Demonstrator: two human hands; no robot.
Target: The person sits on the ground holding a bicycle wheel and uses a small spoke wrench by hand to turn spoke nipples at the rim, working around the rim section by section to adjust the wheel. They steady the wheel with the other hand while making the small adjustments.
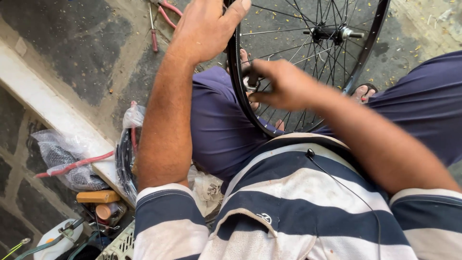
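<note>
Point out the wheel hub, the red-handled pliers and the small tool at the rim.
wheel hub (332, 32), head view, middle of the axle body.
red-handled pliers (166, 12), head view, on a handle.
small tool (251, 83), head view, its metal head.

The wheel (308, 62) is stood upright between the knees, with its hub (332, 32) at the far side, up and right of centre. The left hand (207, 29) is wrapped over the rim on the wheel's left, far edge; the right hand (284, 84) is placed inside the rim among the spokes, nearer, pinched on a small tool (251, 84) against the rim. Pliers (161, 17) are left on the floor far left, beyond the left hand. A ledge (53, 113) runs along the left; a bagged bundle (127, 149) sits at its near end, just left of the left forearm, and a crate (118, 245) is tucked at the near left.
</note>
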